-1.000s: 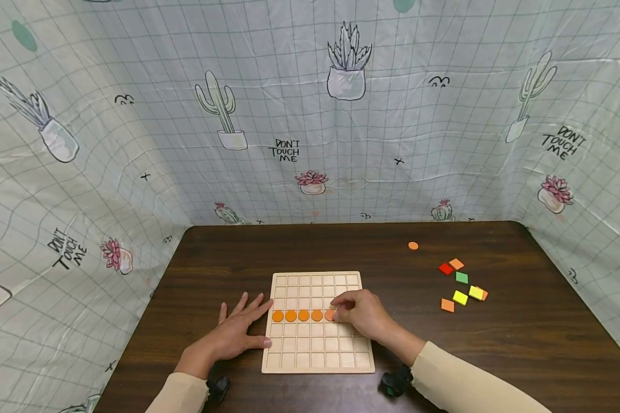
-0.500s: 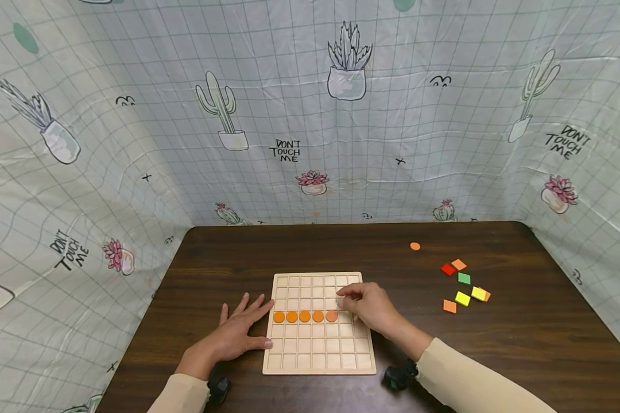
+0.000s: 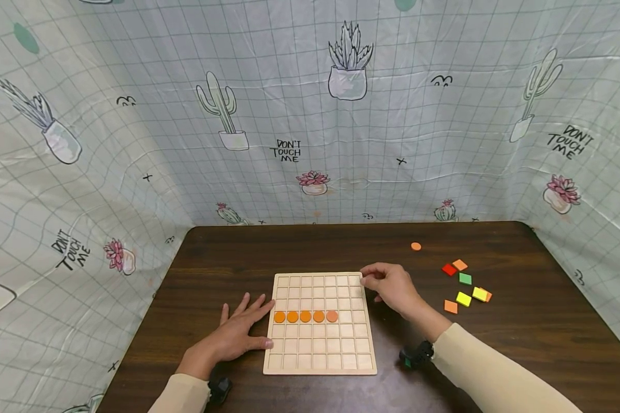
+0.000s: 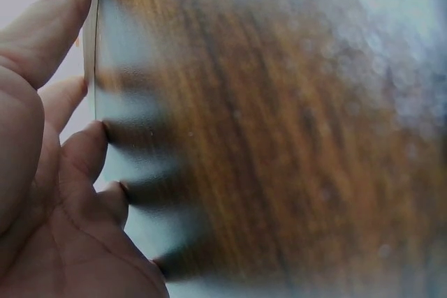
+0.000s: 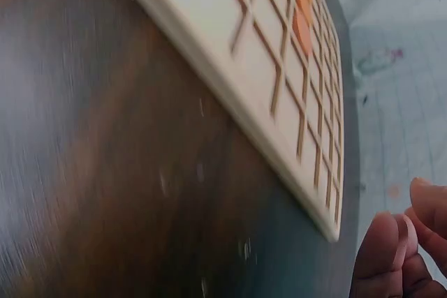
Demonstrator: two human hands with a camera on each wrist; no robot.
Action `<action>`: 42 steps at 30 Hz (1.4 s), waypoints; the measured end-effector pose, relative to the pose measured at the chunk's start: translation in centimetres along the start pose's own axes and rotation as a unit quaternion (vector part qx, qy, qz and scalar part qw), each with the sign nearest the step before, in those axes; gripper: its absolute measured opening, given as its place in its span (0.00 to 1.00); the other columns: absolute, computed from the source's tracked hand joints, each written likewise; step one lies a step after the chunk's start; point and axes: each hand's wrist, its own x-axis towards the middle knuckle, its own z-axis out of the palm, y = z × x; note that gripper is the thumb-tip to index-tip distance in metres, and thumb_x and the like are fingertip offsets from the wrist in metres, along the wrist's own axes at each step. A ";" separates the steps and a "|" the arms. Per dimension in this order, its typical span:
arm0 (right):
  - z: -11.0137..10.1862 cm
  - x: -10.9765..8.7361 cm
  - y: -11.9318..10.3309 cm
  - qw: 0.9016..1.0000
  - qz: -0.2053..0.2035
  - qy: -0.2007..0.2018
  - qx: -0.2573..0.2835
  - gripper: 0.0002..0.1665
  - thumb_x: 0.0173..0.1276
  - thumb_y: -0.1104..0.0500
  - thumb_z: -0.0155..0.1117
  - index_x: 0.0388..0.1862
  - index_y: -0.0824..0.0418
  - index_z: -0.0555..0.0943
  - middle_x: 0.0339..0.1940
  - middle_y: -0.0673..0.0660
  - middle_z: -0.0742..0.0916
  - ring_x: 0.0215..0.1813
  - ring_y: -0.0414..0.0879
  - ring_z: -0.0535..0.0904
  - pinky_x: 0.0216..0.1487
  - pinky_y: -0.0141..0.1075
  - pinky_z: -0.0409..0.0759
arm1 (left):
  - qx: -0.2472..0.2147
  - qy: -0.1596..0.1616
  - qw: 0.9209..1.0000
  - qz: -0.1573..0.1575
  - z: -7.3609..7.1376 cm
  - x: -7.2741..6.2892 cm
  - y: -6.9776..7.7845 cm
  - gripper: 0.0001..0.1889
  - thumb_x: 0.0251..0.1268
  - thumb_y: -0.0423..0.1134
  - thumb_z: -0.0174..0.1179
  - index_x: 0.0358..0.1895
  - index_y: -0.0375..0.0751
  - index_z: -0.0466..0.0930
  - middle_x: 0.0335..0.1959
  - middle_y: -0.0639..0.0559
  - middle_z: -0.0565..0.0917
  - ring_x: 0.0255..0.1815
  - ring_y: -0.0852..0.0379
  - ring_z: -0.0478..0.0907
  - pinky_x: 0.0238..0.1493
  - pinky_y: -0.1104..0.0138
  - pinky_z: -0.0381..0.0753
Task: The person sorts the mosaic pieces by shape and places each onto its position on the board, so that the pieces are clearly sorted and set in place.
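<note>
A pale wooden grid board [image 3: 320,358] lies on the dark table, with a row of several orange discs [image 3: 305,316] along its middle. My left hand [image 3: 229,335] rests at the board's left edge, fingers spread, thumb and index fingertip at the rim. The left wrist view shows that palm [image 4: 84,242] from below, beside the thin board edge. My right hand [image 3: 395,289] is over the board's far right corner, thumb and fingers loosely bent and close together. In the right wrist view its fingertips [image 5: 380,232] appear past the board corner, with no disc visible between them.
One loose orange disc [image 3: 415,246] lies at the back right. Nearer are a red tile [image 3: 449,269], a green tile [image 3: 465,279], and several orange and yellow tiles [image 3: 463,299]. A patterned cloth [image 3: 315,115] surrounds the table's back and sides.
My right hand has left the fifth disc in the row and moved right and away from me to the board's far corner. My left hand has stayed in place.
</note>
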 end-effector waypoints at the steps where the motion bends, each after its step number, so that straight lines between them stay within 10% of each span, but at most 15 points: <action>1: -0.4 0.2 0.1 1.000 0.000 0.003 -0.003 0.16 0.76 0.61 0.68 0.59 0.66 0.86 0.45 0.60 0.90 0.38 0.53 0.87 0.34 0.42 0.88 | -0.001 0.000 1.000 0.001 0.0 0.0 0.0 0.47 0.64 0.52 0.74 0.84 0.52 0.62 0.87 0.42 0.54 0.88 0.33 0.34 0.77 0.28 0.18; 25: -7.8 4.2 3.6 0.993 0.035 0.074 -0.084 0.31 0.80 0.57 0.64 0.78 0.65 0.73 0.69 0.72 0.80 0.56 0.64 0.86 0.50 0.48 0.89 | -0.006 0.001 1.000 0.000 -0.2 0.2 -0.1 0.46 0.65 0.53 0.74 0.84 0.53 0.62 0.87 0.43 0.54 0.89 0.34 0.33 0.77 0.29 0.17; 42: -9.6 6.4 5.5 0.985 0.066 0.076 -0.142 0.41 0.77 0.59 0.64 0.83 0.67 0.62 0.80 0.74 0.70 0.74 0.75 0.66 0.72 0.68 0.66 | -0.009 0.006 1.000 0.004 0.1 -0.1 -0.1 0.47 0.63 0.52 0.75 0.84 0.52 0.62 0.87 0.42 0.54 0.88 0.32 0.34 0.76 0.28 0.18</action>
